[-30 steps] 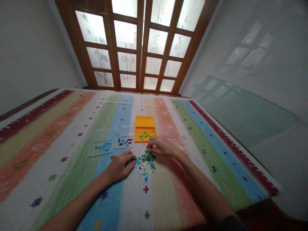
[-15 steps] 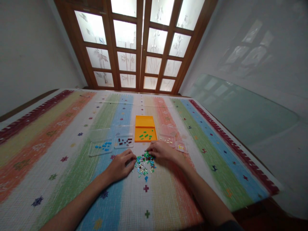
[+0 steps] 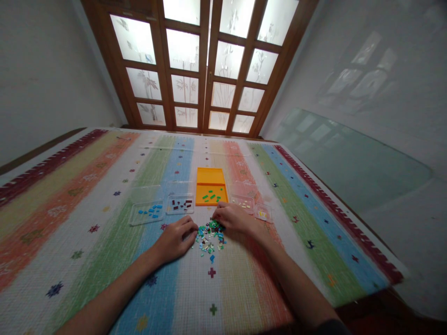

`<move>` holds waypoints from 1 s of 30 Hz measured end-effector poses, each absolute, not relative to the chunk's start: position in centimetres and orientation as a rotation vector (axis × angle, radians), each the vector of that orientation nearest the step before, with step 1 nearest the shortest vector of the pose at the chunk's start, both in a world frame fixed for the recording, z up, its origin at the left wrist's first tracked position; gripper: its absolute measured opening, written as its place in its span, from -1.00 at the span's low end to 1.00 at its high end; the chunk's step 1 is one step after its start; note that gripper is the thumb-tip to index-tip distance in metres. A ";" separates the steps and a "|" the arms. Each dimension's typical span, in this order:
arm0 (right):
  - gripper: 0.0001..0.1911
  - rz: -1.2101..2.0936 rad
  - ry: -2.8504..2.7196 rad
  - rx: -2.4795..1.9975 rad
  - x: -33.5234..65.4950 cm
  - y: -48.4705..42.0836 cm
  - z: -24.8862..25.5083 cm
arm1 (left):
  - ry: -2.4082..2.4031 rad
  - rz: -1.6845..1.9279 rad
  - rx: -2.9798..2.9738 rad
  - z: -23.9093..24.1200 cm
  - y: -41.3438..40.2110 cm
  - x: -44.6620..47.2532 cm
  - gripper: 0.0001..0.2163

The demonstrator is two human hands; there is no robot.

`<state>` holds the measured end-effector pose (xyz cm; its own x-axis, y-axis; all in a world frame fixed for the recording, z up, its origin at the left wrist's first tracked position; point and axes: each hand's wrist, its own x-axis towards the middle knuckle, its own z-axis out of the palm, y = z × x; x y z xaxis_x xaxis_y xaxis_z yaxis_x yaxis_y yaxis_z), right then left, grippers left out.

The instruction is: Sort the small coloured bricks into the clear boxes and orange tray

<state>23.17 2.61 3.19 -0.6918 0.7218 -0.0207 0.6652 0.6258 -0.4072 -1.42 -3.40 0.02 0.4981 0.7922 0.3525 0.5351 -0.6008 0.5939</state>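
Note:
A loose pile of tiny building bricks [image 3: 210,238] in green, blue, dark brown and cream lies on the striped tablecloth in front of me. My left hand [image 3: 178,236] rests at the pile's left edge, fingers curled and thumb tip close to the index finger; whatever is between the tips is hidden. Over the pile's upper right side, my right hand [image 3: 233,218] has its fingertips pinched together down among the bricks. What they grip is too small to see. A blue brick [image 3: 212,258] lies apart at the near side of the pile.
Beyond the pile stands an open orange case [image 3: 198,200] with several green bricks. Left of it are clear boxes with dark brown bricks [image 3: 188,203] and blue bricks [image 3: 155,216]. On the right, clear boxes hold cream bricks [image 3: 246,205] and yellow pieces [image 3: 262,214].
Both hands stay almost in place at the pile. My right hand's fingers have shifted very slightly; the view has moved a little.

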 end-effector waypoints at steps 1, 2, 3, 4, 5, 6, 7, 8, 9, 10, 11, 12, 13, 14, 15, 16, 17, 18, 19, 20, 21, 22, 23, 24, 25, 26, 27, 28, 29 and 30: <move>-0.77 0.585 -2.707 -1.157 23.2 2.6 3.2 | 1.096 0.857 2.336 0.1 -3.4 -1.4 -0.85; -0.76 0.590 -2.716 -1.149 23.2 2.6 3.2 | 1.094 0.857 2.334 0.1 -3.4 -1.4 -0.85; -0.74 0.599 -2.724 -1.138 23.2 2.6 3.3 | 1.093 0.858 2.332 0.0 -3.4 -1.5 -0.85; -0.73 0.610 -2.732 -1.129 23.2 2.6 3.4 | 1.093 0.856 2.330 0.0 -3.3 -1.5 -0.85; -0.71 0.619 -2.738 -1.122 23.2 2.6 3.5 | 1.095 0.854 2.329 0.0 -3.3 -1.5 -0.85; -0.71 0.624 -2.744 -1.121 23.1 2.6 3.6 | 1.097 0.853 2.327 -0.1 -3.3 -1.5 -0.85; -0.71 0.627 -2.750 -1.125 23.1 2.5 3.8 | 1.098 0.851 2.326 -0.2 -3.3 -1.5 -0.85; -0.71 0.629 -2.757 -1.129 23.0 2.5 3.9 | 1.099 0.850 2.324 -0.2 -3.3 -1.5 -0.85; -0.72 0.630 -2.765 -1.131 22.9 2.5 4.0 | 1.101 0.848 2.320 -0.2 -3.3 -1.5 -0.85; -0.73 0.634 -2.776 -1.133 22.9 2.5 4.1 | 1.103 0.845 2.316 -0.2 -3.3 -1.5 -0.84; -0.75 0.637 -2.784 -1.135 22.8 2.5 4.2 | 1.105 0.842 2.312 -0.1 -3.3 -1.5 -0.84; -0.77 0.641 -2.787 -1.139 22.7 2.4 4.2 | 1.107 0.838 2.309 -0.1 -3.4 -1.5 -0.84; -0.79 0.645 -2.784 -1.142 22.6 2.4 4.2 | 1.109 0.836 2.307 0.0 -3.4 -1.4 -0.84; -0.81 0.650 -2.777 -1.148 22.5 2.5 4.2 | 1.109 0.834 2.306 0.1 -3.4 -1.4 -0.84; -0.83 0.654 -2.769 -1.155 22.5 2.5 4.2 | 1.108 0.836 2.306 0.2 -3.4 -1.4 -0.84; -0.84 0.657 -2.761 -1.163 22.4 2.6 4.3 | 1.106 0.840 2.306 0.3 -3.4 -1.4 -0.84; -0.86 0.660 -2.755 -1.170 22.3 2.7 4.5 | 1.104 0.841 2.306 0.3 -3.4 -1.4 -0.84; -0.87 0.662 -2.748 -1.181 22.2 2.8 4.7 | 1.104 0.842 2.305 0.4 -3.4 -1.3 -0.84; -0.87 0.659 -2.739 -1.193 22.1 2.9 4.9 | 1.105 0.842 2.306 0.4 -3.3 -1.3 -0.84; -0.88 0.652 -2.727 -1.205 22.0 3.1 5.2 | 1.107 0.840 2.307 0.4 -3.3 -1.3 -0.84; -0.88 0.641 -2.710 -1.218 21.8 3.3 5.5 | 1.109 0.838 2.309 0.4 -3.3 -1.4 -0.84; -0.88 0.626 -2.693 -1.232 21.6 3.6 5.8 | 1.108 0.835 2.313 0.3 -3.3 -1.4 -0.85; -0.88 0.607 -2.675 -1.245 21.4 3.9 6.0 | 1.106 0.835 2.316 0.3 -3.4 -1.4 -0.85; -0.87 0.585 -2.659 -1.258 21.2 4.3 6.2 | 1.105 0.837 2.317 0.3 -3.4 -1.4 -0.85; -0.87 0.560 -2.645 -1.274 20.9 4.7 6.3 | 1.102 0.838 2.318 0.2 -3.4 -1.4 -0.85; -0.87 0.533 -2.631 -1.292 20.6 5.1 6.3 | 1.102 0.841 2.319 0.1 -3.3 -1.4 -0.85; -0.86 0.503 -2.620 -1.310 20.3 5.6 6.2 | 1.102 0.841 2.318 0.1 -3.3 -1.4 -0.85; -0.86 0.474 -2.610 -1.327 20.0 6.1 6.2 | 1.102 0.841 2.318 0.0 -3.3 -1.4 -0.85; -0.86 0.447 -2.603 -1.343 19.7 6.7 6.0 | 1.101 0.839 2.318 0.0 -3.3 -1.4 -0.85; -0.85 0.422 -2.599 -1.362 19.4 7.2 5.9 | 1.100 0.835 2.317 -0.1 -3.3 -1.4 -0.85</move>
<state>19.40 7.19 5.92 -0.5652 0.8246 0.0248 0.7744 0.5407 -0.3284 -1.39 -3.30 -0.05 0.5009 0.7998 0.3308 0.5336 -0.5863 0.6095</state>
